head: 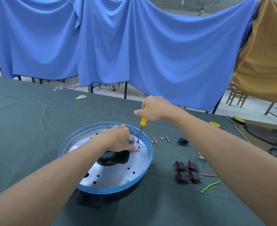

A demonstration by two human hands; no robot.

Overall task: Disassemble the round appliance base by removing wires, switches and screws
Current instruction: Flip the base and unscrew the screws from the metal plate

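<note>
Left hand (118,138) presses, holding nothing, on round base (118,178); right grip (152,108) clasps yellow screwdriver (143,121) (tip on screw (137,141)).

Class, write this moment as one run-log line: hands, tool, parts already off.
left hand: rests on round base | right hand: grips yellow screwdriver, tip at screw | off: four rocker switches, power socket, green-yellow wire

Left hand (118,138): you press it palm-down on the round base (134,162), thumb stretched out, your forearm crossing the near rim.
Right hand (152,108): raised above the base's far edge, fist wrapped round the screwdriver (143,120) handle.
</note>
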